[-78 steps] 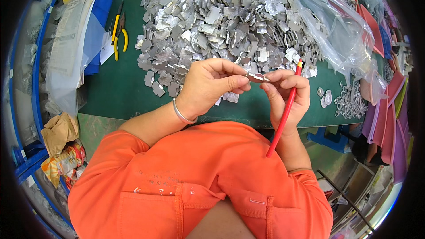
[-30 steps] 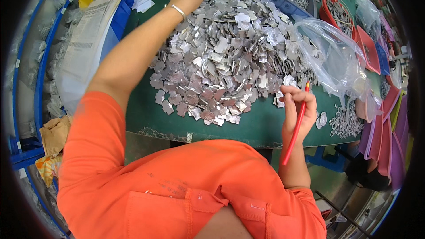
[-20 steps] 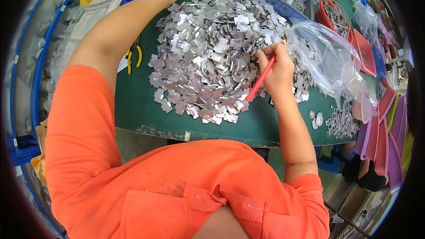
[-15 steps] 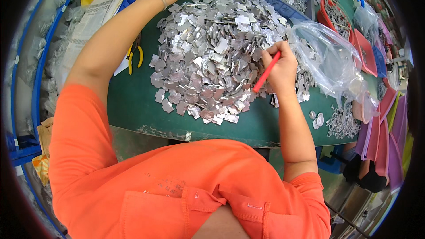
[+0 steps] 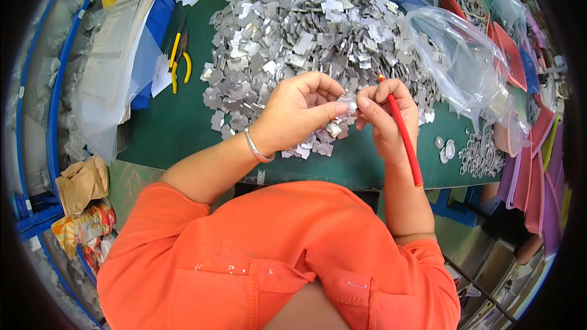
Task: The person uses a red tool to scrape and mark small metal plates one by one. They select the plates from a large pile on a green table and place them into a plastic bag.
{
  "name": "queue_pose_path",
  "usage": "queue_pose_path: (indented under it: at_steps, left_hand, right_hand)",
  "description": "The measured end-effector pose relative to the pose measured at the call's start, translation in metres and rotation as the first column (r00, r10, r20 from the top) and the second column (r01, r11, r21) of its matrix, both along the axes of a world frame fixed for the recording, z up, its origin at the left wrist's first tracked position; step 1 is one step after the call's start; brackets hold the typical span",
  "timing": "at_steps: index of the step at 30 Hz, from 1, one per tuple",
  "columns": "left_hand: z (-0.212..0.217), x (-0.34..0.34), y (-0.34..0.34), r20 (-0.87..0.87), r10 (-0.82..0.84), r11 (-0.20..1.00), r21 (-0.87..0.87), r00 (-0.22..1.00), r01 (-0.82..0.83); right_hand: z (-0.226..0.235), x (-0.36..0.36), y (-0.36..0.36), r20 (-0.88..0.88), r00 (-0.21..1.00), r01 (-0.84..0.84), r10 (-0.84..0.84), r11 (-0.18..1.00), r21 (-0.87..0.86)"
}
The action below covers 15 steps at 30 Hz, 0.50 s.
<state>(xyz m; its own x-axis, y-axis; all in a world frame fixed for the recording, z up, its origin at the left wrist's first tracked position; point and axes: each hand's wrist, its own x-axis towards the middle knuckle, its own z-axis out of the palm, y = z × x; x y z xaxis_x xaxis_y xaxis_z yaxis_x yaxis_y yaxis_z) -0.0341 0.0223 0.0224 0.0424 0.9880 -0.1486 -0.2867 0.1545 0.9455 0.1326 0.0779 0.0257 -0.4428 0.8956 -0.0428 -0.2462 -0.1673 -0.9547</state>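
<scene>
Silver-grey metal forms the small plate, positioned between the two hands, over the near part of the pile. Left hand: thumb and forefinger pinch the plate at its left side. Right hand: thumb and forefinger meet its right side; the same hand carries a red pencil, tucked among the fingers, yellow end far, blunt end near. From where I stand, the two-sided hold appears to steady so small a part and leave its face in view; exact contact on the right is partly hidden. The pencil's tucked position probably frees thumb and forefinger without setting the tool down. Relative location: the plate lies just right of the left thumb tip, just left of the right thumb tip. The pile sits beyond both hands on the green surface, presumably for short reach. Pliers lie left of the pile; metal rings lie to its right, separate.
</scene>
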Motion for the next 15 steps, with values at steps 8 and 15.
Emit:
queue_pose_path:
  at_steps: [8,15]
  left_hand:
    - [-0.015,0.012,-0.016,-0.022,0.05,0.999,0.017,0.998,-0.05]
    - [-0.015,0.015,-0.021,0.074,0.012,1.0,-0.011,0.997,-0.011]
  right_hand:
    - [-0.017,0.007,-0.023,-0.075,0.997,0.017,-0.004,0.986,0.169]
    - [-0.021,0.016,-0.031,-0.081,0.991,0.131,-0.109,0.927,0.351]
